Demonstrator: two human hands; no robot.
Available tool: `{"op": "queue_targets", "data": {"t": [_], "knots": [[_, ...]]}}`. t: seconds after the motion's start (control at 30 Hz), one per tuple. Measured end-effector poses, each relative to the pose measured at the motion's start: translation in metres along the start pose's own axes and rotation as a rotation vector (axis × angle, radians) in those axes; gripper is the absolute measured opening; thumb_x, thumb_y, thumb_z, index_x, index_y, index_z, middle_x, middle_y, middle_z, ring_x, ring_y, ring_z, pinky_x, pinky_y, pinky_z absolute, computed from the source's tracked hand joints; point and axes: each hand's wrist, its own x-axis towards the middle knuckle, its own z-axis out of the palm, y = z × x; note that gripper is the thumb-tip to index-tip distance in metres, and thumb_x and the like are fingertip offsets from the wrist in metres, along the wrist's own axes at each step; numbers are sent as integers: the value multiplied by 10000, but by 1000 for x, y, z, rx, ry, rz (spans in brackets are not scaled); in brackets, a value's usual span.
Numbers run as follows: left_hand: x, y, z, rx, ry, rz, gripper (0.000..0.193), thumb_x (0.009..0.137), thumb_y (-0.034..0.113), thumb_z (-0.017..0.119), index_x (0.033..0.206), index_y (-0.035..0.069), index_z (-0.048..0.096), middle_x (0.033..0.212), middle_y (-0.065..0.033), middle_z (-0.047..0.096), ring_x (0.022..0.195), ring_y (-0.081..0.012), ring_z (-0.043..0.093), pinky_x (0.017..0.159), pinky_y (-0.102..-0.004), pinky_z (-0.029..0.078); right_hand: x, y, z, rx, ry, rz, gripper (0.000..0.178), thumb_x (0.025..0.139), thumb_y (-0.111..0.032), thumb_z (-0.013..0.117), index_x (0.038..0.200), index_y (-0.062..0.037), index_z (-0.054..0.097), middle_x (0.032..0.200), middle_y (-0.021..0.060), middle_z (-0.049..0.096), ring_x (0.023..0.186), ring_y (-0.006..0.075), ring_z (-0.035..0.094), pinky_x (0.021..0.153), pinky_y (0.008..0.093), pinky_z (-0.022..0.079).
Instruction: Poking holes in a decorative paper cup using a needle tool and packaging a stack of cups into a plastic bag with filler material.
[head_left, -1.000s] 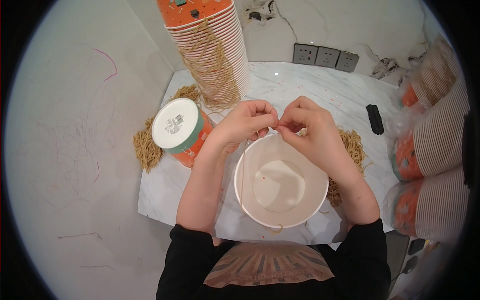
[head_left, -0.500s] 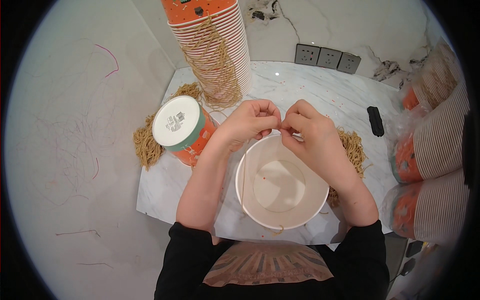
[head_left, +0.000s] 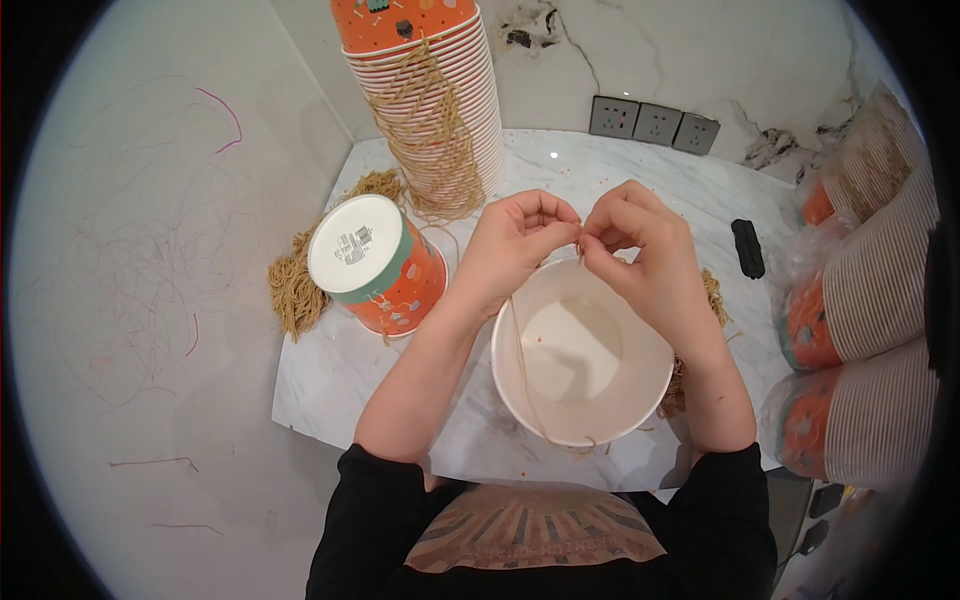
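Note:
Over the far rim of a white paper bucket [head_left: 640,375], my left hand [head_left: 515,245] and my right hand [head_left: 650,245] meet with fingertips pinched together. Both hold a thin tan cord; its knot or end between the fingers is too small to make out. The cord [head_left: 520,365] runs from near my left wrist across the bucket's inside and over its near rim. The bucket stands mouth up, and a small orange speck lies on its bottom. Left of my left forearm, an orange and green bucket [head_left: 403,290] rests upside down with its white base showing.
A tall stack of nested buckets [head_left: 480,110], draped with tan cords [head_left: 435,140], stands at the back left. Cord bundles [head_left: 297,285] lie at the left and right. A black object [head_left: 748,248] sits at the right, near plastic-wrapped bucket stacks [head_left: 880,290]. Sockets [head_left: 657,124] line the wall.
Both hands have shifted slightly right, still pinched together. The white bucket has moved right and a little away from me. The cord now slants across its inside.

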Motion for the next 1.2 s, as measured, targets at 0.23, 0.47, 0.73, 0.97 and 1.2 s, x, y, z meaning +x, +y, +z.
{"op": "queue_targets", "data": {"t": [0.23, 0.47, 0.73, 0.97, 1.2], "knots": [[1, 5, -12, 43, -74, -172, 96, 859, 68, 685, 946, 30, 681, 834, 4, 688, 687, -18, 566, 557, -192, 409, -1, -3, 1, 29, -73, 56, 74, 837, 16, 674, 883, 53, 629, 921, 93, 602, 769, 190, 701, 699, 299, 564], [2, 2, -13, 135, -69, -181, 111, 856, 71, 696, 956, 25, 681, 840, -1, 692, 705, -21, 583, 572, -187, 427, -1, 0, 2, 21, -98, 44, 87, 830, 21, 677, 893, 56, 628, 927, 96, 603, 774, 197, 703, 702, 290, 574], [5, -10, -3, -23, -38, 80, 124, 917, 30, 704, 1019, -6, 644, 977, -37, 685, 869, -52, 649, 769, -200, 517, 5, 5, -7, 136, -18, 68, 94, 851, 10, 685, 901, 42, 613, 935, 76, 610, 793, 167, 708, 708, 271, 579], [5, -8, -3, -133, -96, 176, 124, 918, 12, 702, 1023, -13, 641, 980, -44, 687, 863, -68, 666, 778, -216, 547, 7, 7, -14, 273, -65, 111, 77, 908, -12, 678, 919, 32, 616, 951, 45, 583, 799, 116, 696, 684, 229, 548], [5, -5, -7, -184, -127, 119, 110, 896, -12, 720, 995, -14, 672, 963, -67, 709, 871, -93, 685, 771, -230, 562, 7, 5, -18, 420, -121, 156, 79, 934, -20, 668, 936, 32, 609, 983, 24, 572, 825, 90, 688, 690, 211, 538]]}}
